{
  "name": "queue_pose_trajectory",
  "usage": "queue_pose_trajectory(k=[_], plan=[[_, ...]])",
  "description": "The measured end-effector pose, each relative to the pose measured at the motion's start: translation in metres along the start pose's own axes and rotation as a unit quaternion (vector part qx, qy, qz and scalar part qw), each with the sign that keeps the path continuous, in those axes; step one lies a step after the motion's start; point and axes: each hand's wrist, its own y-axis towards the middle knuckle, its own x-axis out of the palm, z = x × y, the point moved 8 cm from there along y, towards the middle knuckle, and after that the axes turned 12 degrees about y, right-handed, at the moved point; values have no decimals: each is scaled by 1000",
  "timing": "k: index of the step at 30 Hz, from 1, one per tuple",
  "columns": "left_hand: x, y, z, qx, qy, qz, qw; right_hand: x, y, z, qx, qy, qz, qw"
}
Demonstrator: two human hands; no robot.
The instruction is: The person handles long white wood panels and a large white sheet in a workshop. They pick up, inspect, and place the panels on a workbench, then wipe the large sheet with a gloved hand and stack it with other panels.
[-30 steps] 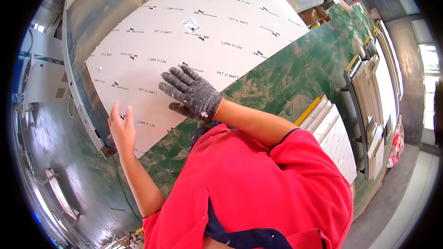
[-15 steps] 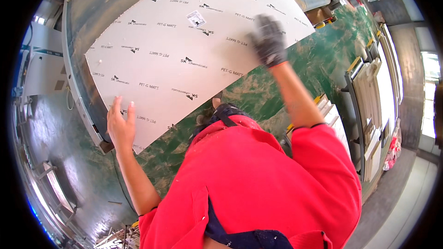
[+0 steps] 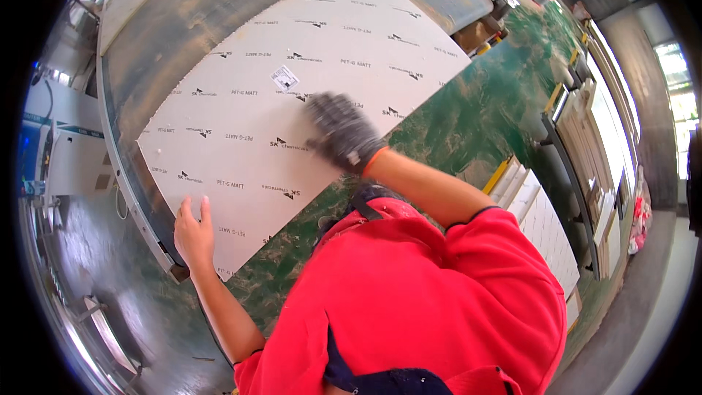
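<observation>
A large white panel (image 3: 241, 168) with rows of dark print lies on a worn table, its near edge reaching out over the green floor. A small white label (image 3: 284, 79) is stuck near its middle. My bare left hand (image 3: 194, 235) rests at the panel's left edge by the near corner, fingers stretched out, gripping nothing visible. Over the middle of the near side is my right hand (image 3: 344, 132) in a dark grey glove. Motion blurs its fingers, but they look extended and flat on or just above the surface, with nothing visible in them.
The table (image 3: 179, 36) has a metal edge rail (image 3: 139, 208) on the left. Stacked panels (image 3: 537, 227) stand on the floor to the right, with a rack of boards (image 3: 585, 153) beyond. A white machine cabinet (image 3: 77, 153) stands at the far left.
My right hand has swept left and nearer across the panel. The left hand stays at the panel's edge. The whole scene has shifted in view.
</observation>
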Motion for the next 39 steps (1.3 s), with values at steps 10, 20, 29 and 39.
queue_pose_trajectory(k=[10, 20, 29, 39], plan=[[-4, 10, 14, -46, 24, -19, 998, -225, -101, 424, 413, -295, 229, 831], [8, 20, 46, -73, 123, -62, 988, -128, 51, 317, 296, -87, 157, 938], [9, 14, 52, -98, 80, -83, 988, -112, 210, 330, 230, -53, 157, 959], [13, 18, 56, -122, 62, -149, 979, -94, 341, 320, 143, -93, 72, 983]])
